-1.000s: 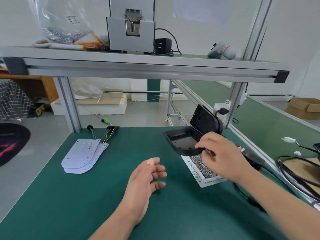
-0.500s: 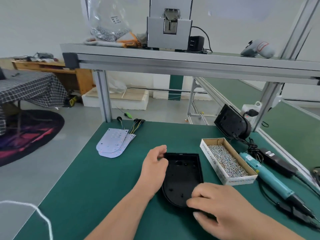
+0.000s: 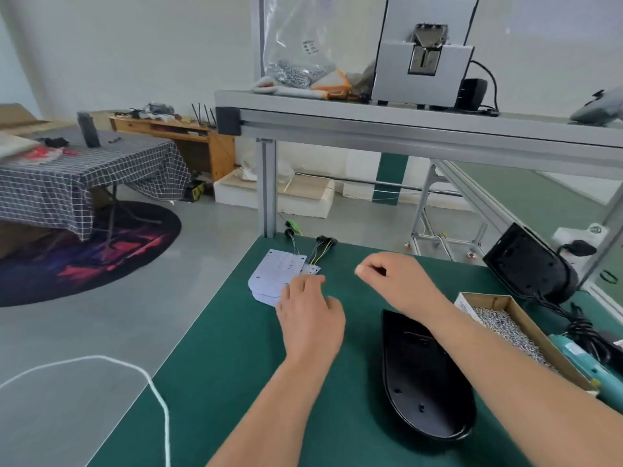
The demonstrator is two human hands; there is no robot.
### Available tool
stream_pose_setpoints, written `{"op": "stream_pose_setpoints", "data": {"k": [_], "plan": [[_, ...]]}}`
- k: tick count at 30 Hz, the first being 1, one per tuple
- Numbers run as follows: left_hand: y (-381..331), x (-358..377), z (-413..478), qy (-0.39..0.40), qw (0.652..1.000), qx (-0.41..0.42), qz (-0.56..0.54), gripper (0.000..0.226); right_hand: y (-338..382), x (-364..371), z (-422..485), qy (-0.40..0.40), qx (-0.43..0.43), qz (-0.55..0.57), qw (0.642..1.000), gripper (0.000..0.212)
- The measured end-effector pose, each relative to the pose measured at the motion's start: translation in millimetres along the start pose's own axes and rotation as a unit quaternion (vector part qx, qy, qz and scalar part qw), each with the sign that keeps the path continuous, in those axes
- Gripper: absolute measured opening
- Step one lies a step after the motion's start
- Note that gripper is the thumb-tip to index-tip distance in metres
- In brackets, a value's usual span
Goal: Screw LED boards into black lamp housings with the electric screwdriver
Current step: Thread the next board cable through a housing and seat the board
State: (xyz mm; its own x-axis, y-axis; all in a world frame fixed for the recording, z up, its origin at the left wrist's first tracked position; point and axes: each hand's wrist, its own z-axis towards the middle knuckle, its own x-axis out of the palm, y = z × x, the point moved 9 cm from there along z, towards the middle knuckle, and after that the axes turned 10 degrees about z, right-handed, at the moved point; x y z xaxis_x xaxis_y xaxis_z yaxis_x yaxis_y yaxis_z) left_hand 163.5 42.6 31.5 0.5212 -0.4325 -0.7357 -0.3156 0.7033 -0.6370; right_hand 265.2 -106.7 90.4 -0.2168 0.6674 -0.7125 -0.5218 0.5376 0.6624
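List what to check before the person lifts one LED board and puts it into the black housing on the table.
1. Lamp housing lies flat, open side up: ok.
2. Left hand is at the LED boards, fingers on the stack's near edge: ok.
3. Only one board will come away: cannot tell.
4. Right hand is empty: cannot tell, its fingers are curled.
5. Screw box is open, beside the housing: ok.
6. Electric screwdriver lies near, right of the box: ok.
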Motion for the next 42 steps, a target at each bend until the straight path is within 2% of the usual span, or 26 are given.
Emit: {"op": "stream_pose_setpoints", "data": {"k": [3,5,11,14,18,20,22,23,25,28,32,34,37,40,42], "plan": [[34.0,-7.6,18.9,0.012,0.988,-0.045,0.15,0.054,12.2,39.1,43.3,0.046,0.005,-0.004,0.999,0.021],[48.1,-1.1,21.8,0.047,0.979,-0.06,0.188,0.052,18.0,62.5,67.6,0.07,0.009,-0.018,0.997,0.021],[45.0,1.1,22.4,0.028,0.976,-0.035,0.214,0.033,28.3,111.7,120.9,0.109,0.011,-0.085,0.99,0.043],[44.6,-5.7,23.2,0.012,0.978,-0.043,0.204,0.028,25.6,134.4,130.0,0.146,0.018,-0.125,0.981,0.033],[43.3,-7.8,24.4,0.004,0.98,-0.039,0.195,0.027,17.1,151.8,129.8,0.177,0.021,-0.183,0.967,0.04],[46.2,-5.7,26.3,0.003,0.984,-0.043,0.173,0.026,13.7,145.8,131.4,0.173,0.032,-0.174,0.969,0.053],[50.1,-5.4,26.6,-0.006,0.986,-0.056,0.155,0.031,8.9,131.6,129.8,0.158,0.057,-0.098,0.981,0.081],[52.3,-6.4,27.1,-0.012,0.987,-0.067,0.143,0.042,6.4,123.1,128.1,0.145,0.065,-0.046,0.986,0.083],[56.6,-7.1,26.8,-0.016,0.99,-0.088,0.113,0.062,-3.2,105.8,121.4,0.112,0.084,0.066,0.988,0.067],[57.4,-8.9,27.0,-0.022,0.993,-0.099,0.054,0.073,-14.4,84.0,102.0,0.067,0.113,0.214,0.968,0.043],[50.7,-11.3,26.6,-0.023,0.993,-0.095,-0.066,0.068,-19.6,57.6,68.3,0.027,0.105,0.329,0.938,0.035],[41.9,-7.4,24.4,0.013,0.988,-0.072,-0.139,0.049,-20.4,44.4,50.2,0.004,0.097,0.376,0.921,0.035],[23.8,3.2,18.2,0.102,0.948,-0.04,-0.3,0.023,-24.1,22.1,25.0,-0.024,0.089,0.407,0.909,0.036],[8.3,13.3,7.8,0.203,0.883,-0.022,-0.423,0.025,-35.2,-8.9,3.8,-0.07,0.089,0.452,0.885,0.017],[0.9,19.3,0.7,0.263,0.834,-0.013,-0.485,0.035,-49.3,-31.6,-5.3,-0.131,0.092,0.47,0.868,0.016]]}}
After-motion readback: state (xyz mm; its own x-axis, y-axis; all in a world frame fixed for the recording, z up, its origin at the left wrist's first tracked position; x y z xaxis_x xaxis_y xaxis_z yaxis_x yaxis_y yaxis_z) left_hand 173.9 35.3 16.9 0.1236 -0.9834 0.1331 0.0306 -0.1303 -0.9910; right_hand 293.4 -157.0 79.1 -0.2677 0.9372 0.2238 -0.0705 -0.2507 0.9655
